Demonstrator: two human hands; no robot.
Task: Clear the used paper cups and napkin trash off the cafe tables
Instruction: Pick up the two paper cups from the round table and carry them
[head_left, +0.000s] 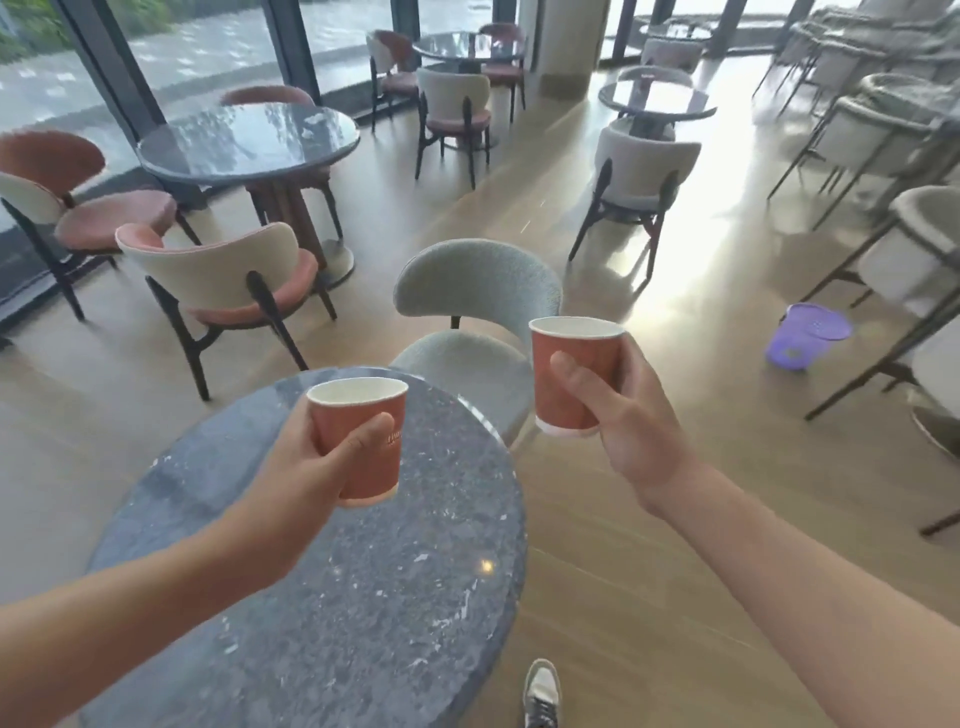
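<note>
Count: 2 paper cups, both red-brown with white rims, both off the bench and in the air, one per hand.

Left hand (306, 467): fingers and thumb wrapped round the left cup (358, 408), held roughly upright above the far part of the near bench (363, 597).

Right hand (631, 421): fingers and thumb wrapped round the right cup (584, 340), held upright, higher in the view than the other, out past the bench's right edge, in front of the grey chair (478, 291). The cups are apart, not touching.

Other counts: 1 purple bin (808, 338) on the floor (623, 519) to the right, near the pale chairs; 1 shoe (541, 693) at the bench's lower right edge; 4 further round benches visible beyond.

Edges and room: the grey chair stands just beside the near bench's far edge. An open strip of floor runs to the right of the bench toward the bin.

Surface: near bench is round, dark speckled stone, glossy. Floor is light wood-tone with glare. Tall windows (208, 47) line the far left side
</note>
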